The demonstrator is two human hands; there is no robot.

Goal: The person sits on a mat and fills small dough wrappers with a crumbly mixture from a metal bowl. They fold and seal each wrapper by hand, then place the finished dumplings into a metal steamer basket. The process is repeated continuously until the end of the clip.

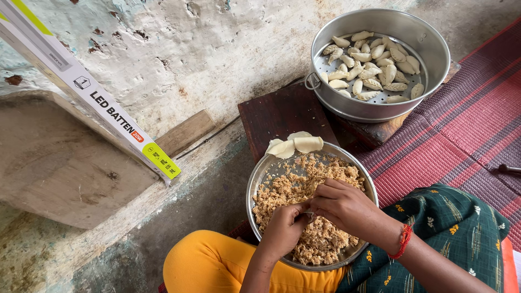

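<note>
Together, left hand [283,228] and right hand [342,206] seemingly pinch something over filling plate [259,179]

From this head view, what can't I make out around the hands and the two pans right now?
- What sits between the left hand and right hand: the fingers cover it.
- Filling plate near rim and part of the crumbly filling: hidden under both hands.
- Steamer pan base holes: covered by folded dumplings.
- Dough discs count: overlapping.

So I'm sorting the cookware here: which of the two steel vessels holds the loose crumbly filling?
The shallow steel plate under both hands, heaped with brown crumbs. The deeper handled steamer pot on the wooden stool holds shaped dumplings instead.
</note>
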